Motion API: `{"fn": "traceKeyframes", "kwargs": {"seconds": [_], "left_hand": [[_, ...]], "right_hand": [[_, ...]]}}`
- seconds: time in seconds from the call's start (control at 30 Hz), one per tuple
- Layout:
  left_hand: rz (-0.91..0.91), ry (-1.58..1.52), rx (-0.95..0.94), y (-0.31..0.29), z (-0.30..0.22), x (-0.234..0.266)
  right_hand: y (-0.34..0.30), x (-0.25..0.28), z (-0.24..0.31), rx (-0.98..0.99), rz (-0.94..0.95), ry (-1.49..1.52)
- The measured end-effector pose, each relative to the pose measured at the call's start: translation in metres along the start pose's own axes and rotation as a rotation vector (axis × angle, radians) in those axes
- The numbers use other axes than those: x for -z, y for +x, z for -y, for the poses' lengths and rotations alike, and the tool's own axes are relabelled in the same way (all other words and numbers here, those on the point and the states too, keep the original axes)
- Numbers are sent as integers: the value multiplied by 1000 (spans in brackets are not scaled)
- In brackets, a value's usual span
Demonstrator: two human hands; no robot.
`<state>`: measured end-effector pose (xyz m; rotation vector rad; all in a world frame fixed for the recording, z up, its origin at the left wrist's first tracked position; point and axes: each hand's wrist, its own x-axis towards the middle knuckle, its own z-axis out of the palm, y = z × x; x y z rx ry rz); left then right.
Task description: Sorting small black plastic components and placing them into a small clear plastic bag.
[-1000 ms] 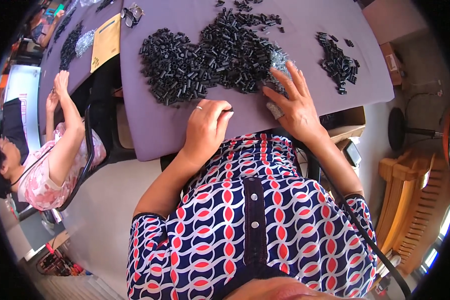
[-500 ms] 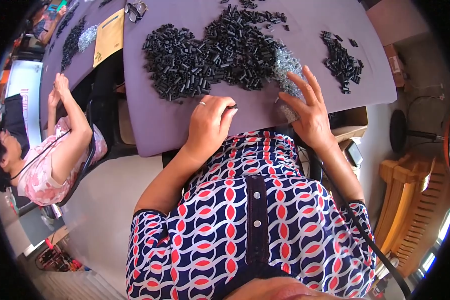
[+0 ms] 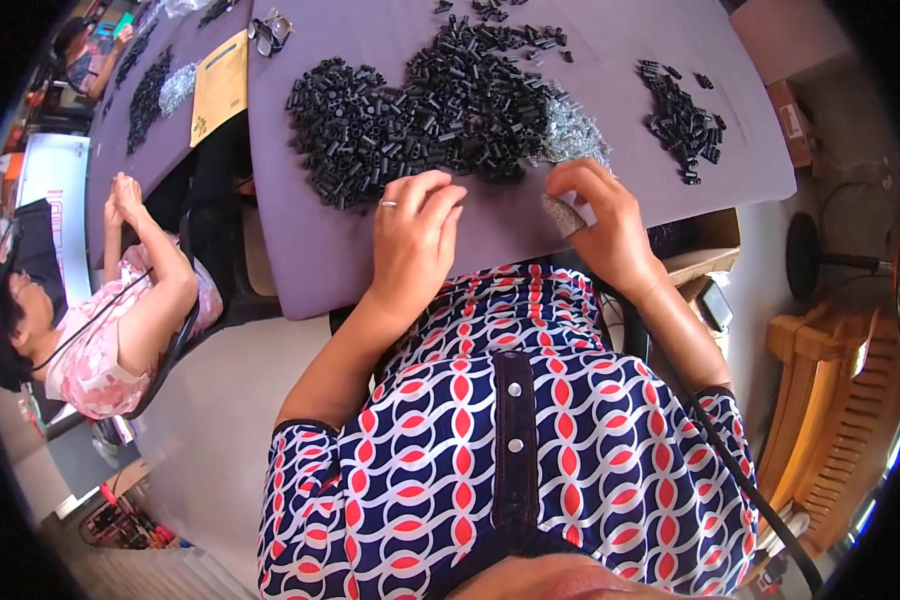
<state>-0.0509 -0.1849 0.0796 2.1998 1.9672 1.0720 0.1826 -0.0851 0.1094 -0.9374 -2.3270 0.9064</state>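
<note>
My left hand (image 3: 415, 235), with a ring on one finger, is curled at the near edge of a large pile of small black tubular pieces (image 3: 370, 130). Its thumb and fingertips come close together; whatever lies between them is hidden. My right hand (image 3: 610, 225) is beside the small heap of shiny silvery pieces (image 3: 575, 135), just nearer to me. A grey speckled cover (image 3: 562, 214) wraps its thumb. The index finger bends down towards that thumb, and anything pinched there is too small to see.
A smaller group of black pieces (image 3: 685, 125) lies on the purple-grey tabletop (image 3: 315, 255) at the right. Eyeglasses (image 3: 270, 33) and a yellow envelope (image 3: 220, 85) are at the far left. Another person (image 3: 120, 330) sits to my left. A wooden chair (image 3: 830, 420) stands at right.
My left hand has moved slightly away from me towards the black pile; the black piece seen at its fingertips is out of sight. My right hand's spread fingers have curled in towards the thumb.
</note>
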Motion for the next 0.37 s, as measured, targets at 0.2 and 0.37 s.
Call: {"fn": "traceKeyframes", "kwargs": {"seconds": [0.2, 0.37], "left_hand": [[12, -380, -4, 22, -40, -12], [61, -521, 59, 20, -36, -18]], "right_hand": [[-2, -7, -12, -249, 61, 817], [-4, -5, -12, -226, 140, 828]]}}
